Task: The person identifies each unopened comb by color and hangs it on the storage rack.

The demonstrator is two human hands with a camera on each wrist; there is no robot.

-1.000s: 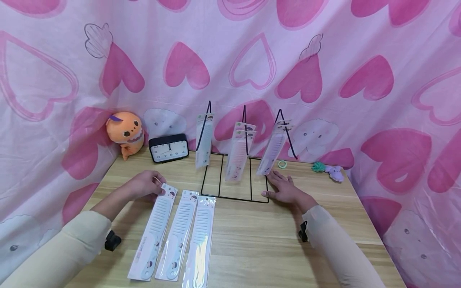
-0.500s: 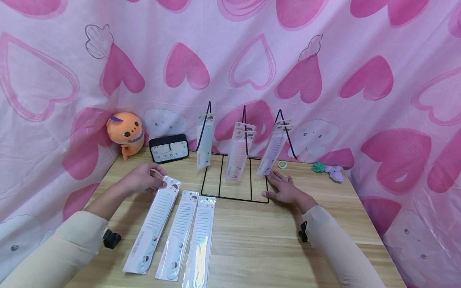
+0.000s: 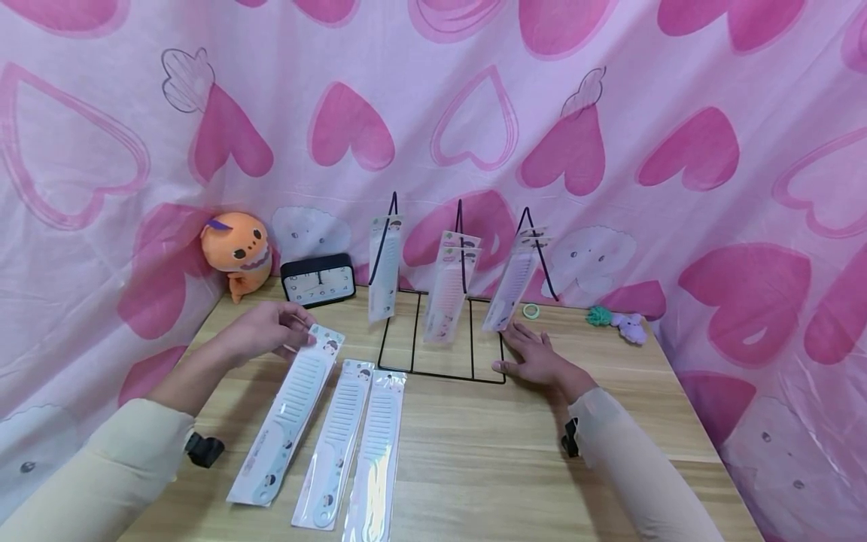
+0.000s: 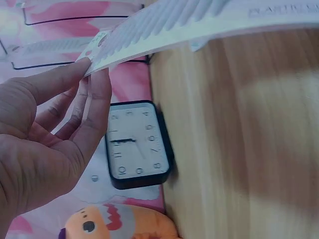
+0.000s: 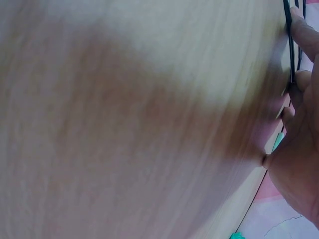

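My left hand (image 3: 267,331) pinches the top corner of a packaged blue comb (image 3: 291,414) between thumb and fingers; its top end is raised off the table. In the left wrist view the comb (image 4: 164,32) stretches away from the fingertips to the right. Two more packaged combs, a middle one (image 3: 335,444) and a right one (image 3: 377,452), lie side by side on the table. My right hand (image 3: 535,357) rests at the right side of the black wire rack (image 3: 440,374), thumb and fingers spread at its base. Packaged combs hang on the rack's hooks: blue (image 3: 384,271), pink (image 3: 450,290), purple (image 3: 513,282).
Behind the left hand stand a black alarm clock (image 3: 318,280) and an orange plush toy (image 3: 237,252). A pale green ring (image 3: 531,311), a green scrunchie-like item (image 3: 599,315) and a small purple plush (image 3: 630,328) lie at the back right. A pink heart-print curtain (image 3: 433,113) closes the back.
My left hand has lifted the top end of the left comb and shifted it slightly up and away, its lower end sliding left and back. My right hand has stayed at the rack.
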